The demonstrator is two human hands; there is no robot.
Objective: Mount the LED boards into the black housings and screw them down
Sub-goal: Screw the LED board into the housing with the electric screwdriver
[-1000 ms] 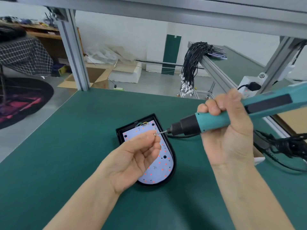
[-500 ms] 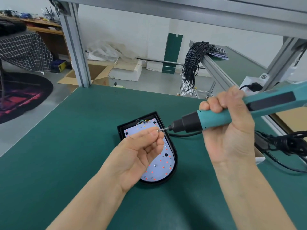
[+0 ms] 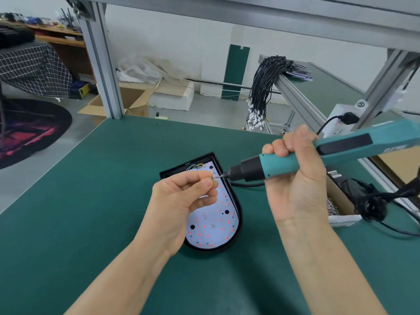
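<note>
A green bench top [image 3: 68,223] fills the foreground, framed by grey metal posts [image 3: 100,64] and a crossbeam [image 3: 250,12] overhead. Beyond its far edge the floor [image 3: 216,110] is pale grey concrete. A white wall [image 3: 181,42] closes the room, with a dark green panel [image 3: 235,71] leaning upright against it. On the floor sit an open cardboard box [image 3: 127,105], a white foam block [image 3: 172,98] and crumpled clear plastic [image 3: 143,69]. To the left stand a wooden shelf [image 3: 61,39] (cluttered on top), a checked cloth [image 3: 31,69] and a round dark rug [image 3: 27,133]. Black cables [image 3: 263,87] hang in a bundle off a second green bench [image 3: 329,87] at right. Light is even and soft.
</note>
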